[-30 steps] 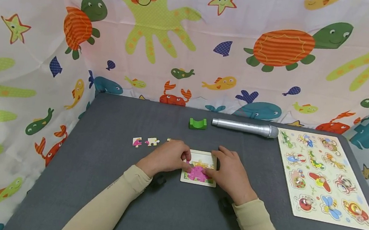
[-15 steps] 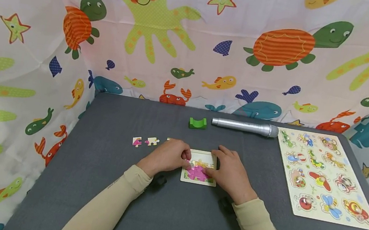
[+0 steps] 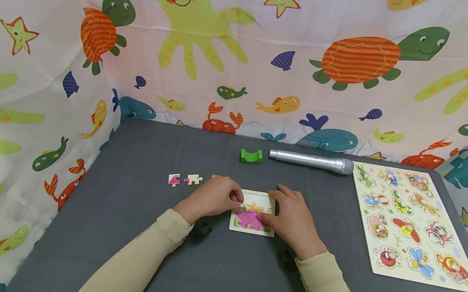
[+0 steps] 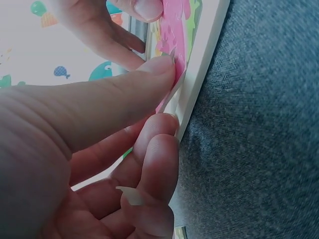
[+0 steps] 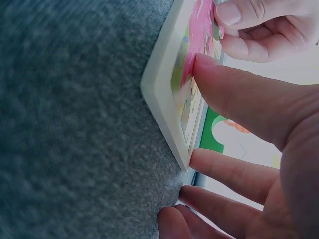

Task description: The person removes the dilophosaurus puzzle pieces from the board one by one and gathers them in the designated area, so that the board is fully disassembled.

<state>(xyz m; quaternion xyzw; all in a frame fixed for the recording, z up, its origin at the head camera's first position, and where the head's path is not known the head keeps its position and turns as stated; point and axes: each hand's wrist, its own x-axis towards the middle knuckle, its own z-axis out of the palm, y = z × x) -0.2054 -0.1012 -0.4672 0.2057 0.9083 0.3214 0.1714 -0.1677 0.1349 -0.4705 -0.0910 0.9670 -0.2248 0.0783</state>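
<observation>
A small jigsaw puzzle in a pale wooden frame (image 3: pixel 251 232) lies on the dark table, its picture partly filled with a pink shape. My left hand (image 3: pixel 218 197) is over its left side, where thumb and finger pinch a puzzle piece (image 4: pixel 172 93) tilted at the picture's edge. Much of that piece is hidden by the fingers. On the other side, my right hand (image 3: pixel 293 218) holds the frame: the thumb (image 5: pixel 207 67) presses on the pink picture and a fingertip sits at the frame's far right edge. Two loose pieces lie left of the left hand, one pink-and-white puzzle piece (image 3: pixel 173 180) outermost.
Behind the puzzle stand a green arched block (image 3: pixel 251 156) and a silver microphone (image 3: pixel 309 161). A large insect peg board (image 3: pixel 422 230) covers the table's right side. A sea-animal curtain (image 3: pixel 238 43) closes off the back and sides. Another loose piece shows partly behind the left hand.
My left thumb and fingertips have shifted slightly at the picture's left side, with the piece now closer against the pink area. My right hand stays in place.
</observation>
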